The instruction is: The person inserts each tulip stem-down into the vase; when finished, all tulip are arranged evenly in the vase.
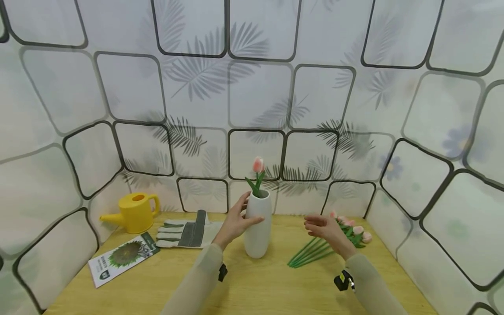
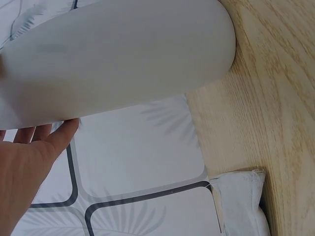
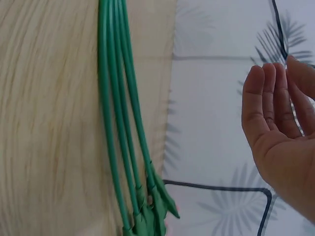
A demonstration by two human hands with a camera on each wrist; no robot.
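A tall white vase (image 1: 258, 232) stands upright on the wooden table, with one pink tulip (image 1: 258, 165) rising from its mouth. My left hand (image 1: 235, 223) holds the vase near its upper part, thumb across the front and fingers at the far side. In the left wrist view the vase (image 2: 123, 59) fills the top, and part of the left hand (image 2: 27, 162) lies at its edge. Over the bunch of pink tulips (image 1: 311, 253) on the right hovers my right hand (image 1: 328, 232), fingers loosely bent and holding nothing. Their green stems (image 3: 115, 93) lie apart from that hand.
A yellow watering can (image 1: 135, 214) stands at the back left. Grey-and-white work gloves (image 1: 190, 232) lie beside it, left of the vase. A seed packet (image 1: 123, 258) with a sunflower-like picture lies in front. Patterned fabric walls (image 1: 260, 96) enclose the table's back and sides.
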